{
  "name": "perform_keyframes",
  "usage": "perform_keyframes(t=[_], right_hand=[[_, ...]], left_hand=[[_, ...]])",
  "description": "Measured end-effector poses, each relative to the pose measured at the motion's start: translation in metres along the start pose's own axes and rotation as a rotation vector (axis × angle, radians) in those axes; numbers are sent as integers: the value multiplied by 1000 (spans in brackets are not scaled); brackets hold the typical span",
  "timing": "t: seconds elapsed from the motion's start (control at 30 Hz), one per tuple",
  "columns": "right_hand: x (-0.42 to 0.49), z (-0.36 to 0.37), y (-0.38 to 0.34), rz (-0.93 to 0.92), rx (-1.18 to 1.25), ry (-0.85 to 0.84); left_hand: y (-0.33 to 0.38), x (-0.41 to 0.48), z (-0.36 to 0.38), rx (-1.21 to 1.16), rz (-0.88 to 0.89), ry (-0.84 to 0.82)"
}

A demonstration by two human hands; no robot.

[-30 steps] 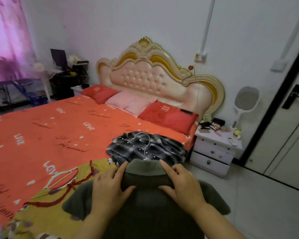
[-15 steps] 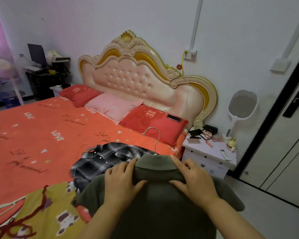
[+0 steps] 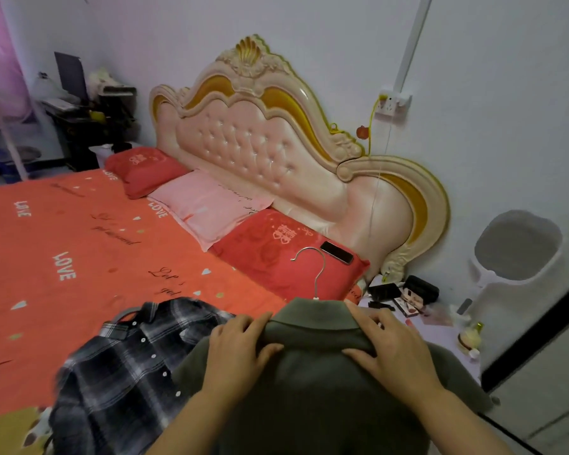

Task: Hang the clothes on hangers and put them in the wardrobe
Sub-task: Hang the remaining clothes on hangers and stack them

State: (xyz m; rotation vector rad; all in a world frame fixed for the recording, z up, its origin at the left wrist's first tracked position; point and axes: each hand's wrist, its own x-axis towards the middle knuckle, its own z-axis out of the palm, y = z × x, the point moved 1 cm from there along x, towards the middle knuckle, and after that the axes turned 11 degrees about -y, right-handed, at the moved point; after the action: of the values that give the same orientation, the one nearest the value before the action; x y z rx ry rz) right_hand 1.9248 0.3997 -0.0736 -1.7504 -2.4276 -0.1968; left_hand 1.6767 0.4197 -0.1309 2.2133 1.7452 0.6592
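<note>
Head view: the left hand and the right hand each pinch the green shirt at the collar line, thumb on the near face and fingers curled over the far edge. The shirt is held upright in front of the person. Of the hanger, only the metal hook shows, rising midway between the two grips. Cloth covers its arms, so their seating in the shoulders cannot be confirmed. Probable fault: if one grip releases before the other takes the hook, an unseated arm may slip out of the neck opening and the shirt may drop. A second fault: the hook stands free beyond the grips and may snag the checked shirt, which lies on the bed just outside the left grip. Outside the right grip, a cluttered bedside table could be swept by a sleeve. No wardrobe can be identified.
</note>
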Motion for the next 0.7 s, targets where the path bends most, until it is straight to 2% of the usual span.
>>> perform_keyframes(t=[0.33,0.53,0.7], right_hand=[[168,54,122,-306,72,-34],[258,84,148,-449,102,-75],[318,114,152,-483,124,-89]], left_hand=[[18,121,57,48,-312,50],[3,173,76,26,-452,63],[-29,220,90,20,-487,48]])
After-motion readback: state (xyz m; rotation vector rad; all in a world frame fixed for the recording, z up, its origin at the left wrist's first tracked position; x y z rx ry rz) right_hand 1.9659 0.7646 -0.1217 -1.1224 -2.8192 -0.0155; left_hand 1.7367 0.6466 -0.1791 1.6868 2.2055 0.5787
